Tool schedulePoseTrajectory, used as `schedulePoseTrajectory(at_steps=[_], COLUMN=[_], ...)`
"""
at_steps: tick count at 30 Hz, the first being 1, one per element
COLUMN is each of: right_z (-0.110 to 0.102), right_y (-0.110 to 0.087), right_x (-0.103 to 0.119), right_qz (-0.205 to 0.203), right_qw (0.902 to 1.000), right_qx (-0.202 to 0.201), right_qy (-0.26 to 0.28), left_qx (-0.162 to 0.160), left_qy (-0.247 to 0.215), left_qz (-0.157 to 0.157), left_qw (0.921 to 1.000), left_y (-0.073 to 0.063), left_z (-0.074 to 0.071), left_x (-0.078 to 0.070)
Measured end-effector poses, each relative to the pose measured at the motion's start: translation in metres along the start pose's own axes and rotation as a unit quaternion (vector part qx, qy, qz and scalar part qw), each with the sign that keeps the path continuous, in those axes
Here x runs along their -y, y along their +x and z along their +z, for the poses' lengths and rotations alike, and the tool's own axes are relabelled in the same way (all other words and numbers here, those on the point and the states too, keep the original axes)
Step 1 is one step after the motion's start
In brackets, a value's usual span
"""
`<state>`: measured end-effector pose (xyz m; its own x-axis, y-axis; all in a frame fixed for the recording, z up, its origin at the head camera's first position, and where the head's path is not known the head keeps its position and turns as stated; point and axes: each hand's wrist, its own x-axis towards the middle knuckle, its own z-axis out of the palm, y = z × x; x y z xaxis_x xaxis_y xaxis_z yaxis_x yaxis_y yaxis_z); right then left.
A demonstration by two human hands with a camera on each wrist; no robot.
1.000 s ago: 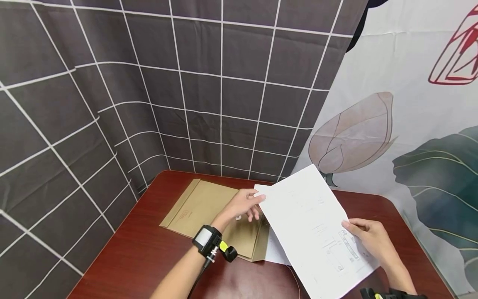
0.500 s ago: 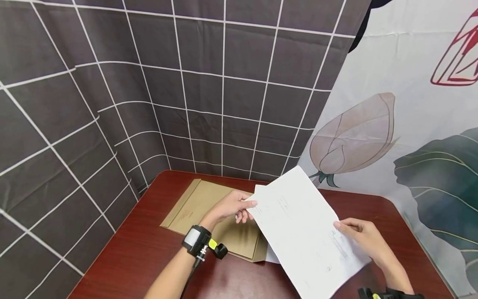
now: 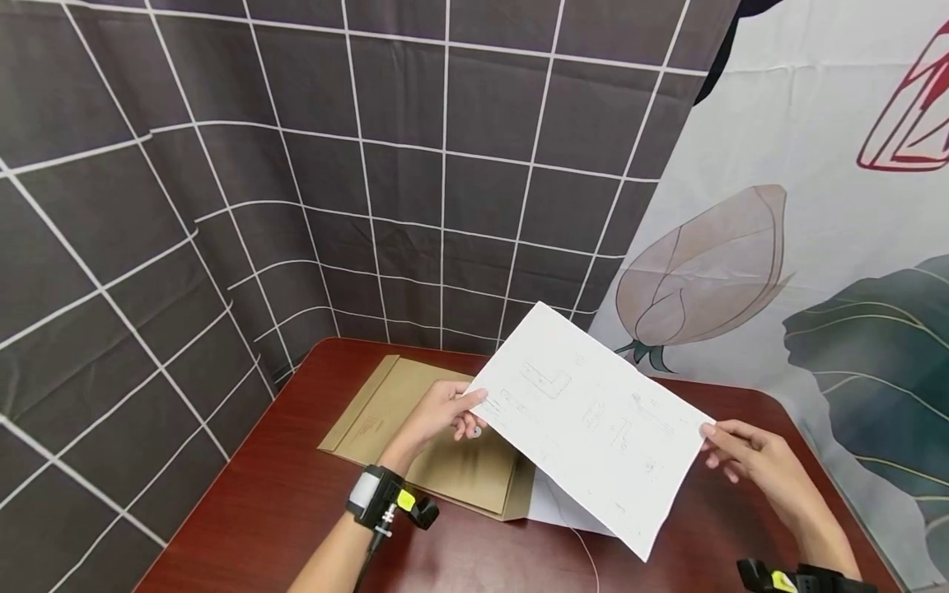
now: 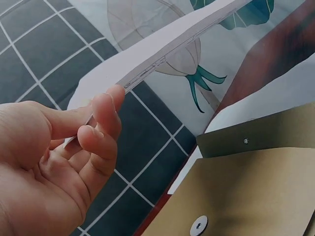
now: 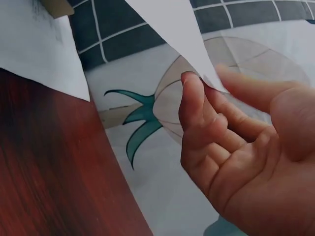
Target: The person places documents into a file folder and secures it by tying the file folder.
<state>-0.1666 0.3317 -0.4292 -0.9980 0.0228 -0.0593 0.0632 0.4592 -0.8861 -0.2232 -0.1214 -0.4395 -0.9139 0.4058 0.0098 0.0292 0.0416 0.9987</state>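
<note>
A white sheet of paper [image 3: 586, 420] with faint line drawings is held up at a tilt between both hands. My left hand [image 3: 437, 416] pinches its left corner between thumb and fingers, seen from below in the left wrist view. At the opposite side my right hand [image 3: 764, 461] pinches the right corner, and the right wrist view has that paper corner [image 5: 197, 59] between thumb and fingertips. Beneath the left hand lies a brown kraft paper envelope [image 3: 423, 395], its flap open to the right and a round white button [image 4: 199, 225] on its front.
Another white sheet [image 3: 556, 502] lies on the red-brown table [image 3: 245, 511], partly hidden under the envelope flap and the raised paper. A thin string [image 3: 589, 552] trails toward the front. Behind the table hang a dark grid-patterned cloth [image 3: 400, 181] and a white flower-printed cloth [image 3: 697, 272].
The paper has turned from upright to lying more sideways. My right hand has shifted its hold from the long side to the right corner, while my left hand has drifted slightly left.
</note>
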Motion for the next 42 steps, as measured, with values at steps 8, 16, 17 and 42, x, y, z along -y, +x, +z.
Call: schedulePoseTrajectory(at_steps=[8,16,17,42], right_z=[0.001,0.007,0.008,0.021], right_y=[0.021,0.039,0.041,0.06], right_x=[0.006,0.011,0.011,0.03], right_qz=[-0.05,-0.068,-0.07,-0.092], right_qw=[0.9978,0.9976,0.9975,0.9957], right_qx=[0.006,-0.008,-0.007,-0.004], right_qy=[0.043,0.004,-0.002,0.005], left_qx=[-0.028,-0.062,-0.066,-0.036], left_qy=[-0.005,-0.029,-0.031,0.018], left_qz=[0.011,0.023,0.024,-0.012], left_qw=[0.9995,0.9974,0.997,0.9991], left_y=[-0.008,-0.024,-0.026,-0.048], left_z=[0.001,0.005,0.006,0.011], left_x=[0.003,0.009,0.01,0.023])
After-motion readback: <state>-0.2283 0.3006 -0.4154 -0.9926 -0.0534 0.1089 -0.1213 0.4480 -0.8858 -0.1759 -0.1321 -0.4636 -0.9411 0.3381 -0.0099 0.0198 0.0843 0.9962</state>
